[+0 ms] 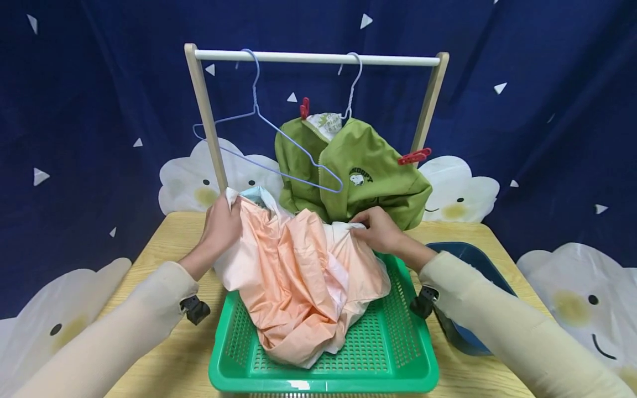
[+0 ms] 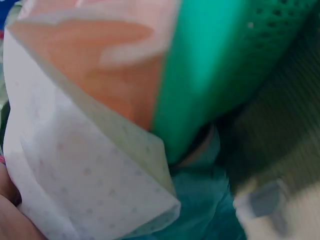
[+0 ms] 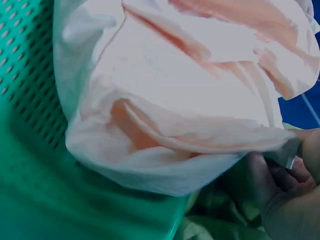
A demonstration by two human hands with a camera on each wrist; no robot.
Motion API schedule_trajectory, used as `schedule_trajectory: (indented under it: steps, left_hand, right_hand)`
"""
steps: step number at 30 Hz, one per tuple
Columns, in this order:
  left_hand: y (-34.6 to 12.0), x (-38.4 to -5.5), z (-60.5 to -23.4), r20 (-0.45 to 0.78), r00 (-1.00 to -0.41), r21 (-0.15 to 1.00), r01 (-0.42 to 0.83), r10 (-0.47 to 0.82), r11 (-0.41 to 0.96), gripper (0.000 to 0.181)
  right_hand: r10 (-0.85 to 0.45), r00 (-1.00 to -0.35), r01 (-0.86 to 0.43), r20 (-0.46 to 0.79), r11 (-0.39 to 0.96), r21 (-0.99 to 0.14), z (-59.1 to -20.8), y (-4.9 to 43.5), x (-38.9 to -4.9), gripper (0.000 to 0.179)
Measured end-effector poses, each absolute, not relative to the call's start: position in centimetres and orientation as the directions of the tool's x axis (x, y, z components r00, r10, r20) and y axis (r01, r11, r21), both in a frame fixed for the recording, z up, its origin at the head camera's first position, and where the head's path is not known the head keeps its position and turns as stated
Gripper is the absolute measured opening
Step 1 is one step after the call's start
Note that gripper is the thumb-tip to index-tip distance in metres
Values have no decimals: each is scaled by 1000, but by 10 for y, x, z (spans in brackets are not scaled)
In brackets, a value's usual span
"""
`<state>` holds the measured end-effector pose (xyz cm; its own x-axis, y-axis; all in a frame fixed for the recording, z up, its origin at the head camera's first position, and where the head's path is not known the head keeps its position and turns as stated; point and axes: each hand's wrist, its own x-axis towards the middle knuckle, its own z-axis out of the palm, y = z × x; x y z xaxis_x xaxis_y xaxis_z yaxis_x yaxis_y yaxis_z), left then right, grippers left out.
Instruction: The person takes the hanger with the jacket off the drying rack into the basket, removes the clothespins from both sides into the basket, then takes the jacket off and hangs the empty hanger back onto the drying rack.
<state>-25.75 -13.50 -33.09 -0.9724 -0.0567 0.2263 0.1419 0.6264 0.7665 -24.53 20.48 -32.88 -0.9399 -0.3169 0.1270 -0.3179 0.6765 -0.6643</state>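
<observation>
Peach garment (image 1: 293, 287) | hides part of basket (image 1: 368, 383) | right sleeve (image 1: 497, 318) obscures bin (image 1: 465, 341)

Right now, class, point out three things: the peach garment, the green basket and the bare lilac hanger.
Peach garment (image 1: 293, 265): head view, on its bunched middle.
Green basket (image 1: 368, 383): head view, on its near rim.
Lilac hanger (image 1: 255, 99): head view, on its twisted neck.

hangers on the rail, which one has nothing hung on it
The blue-violet hanger on the left of the rail: its frame is bare, while the paler hanger to its right carries the green jacket.
</observation>
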Motion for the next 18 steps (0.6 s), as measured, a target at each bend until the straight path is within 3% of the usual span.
schedule_trajectory:
  steps: [7,11,18]
  left_hand:
    - [-115,-244,-309,268,-955,857,176,-127,485,36]
    - [-101,-230,-305,318,-943,870,249,-96,426,31]
    - [-74,-198,-317,277,-935,788,353,222,504,18]
  right_hand:
    - [-224,-972,-177,72,492,-853,-317,198,-236,23]
    - [-227,-972,-159,66,421,-893,-315,196,-230,25]
    - [-430,-881,-418,197,513,-750,-324,188,-209,22]
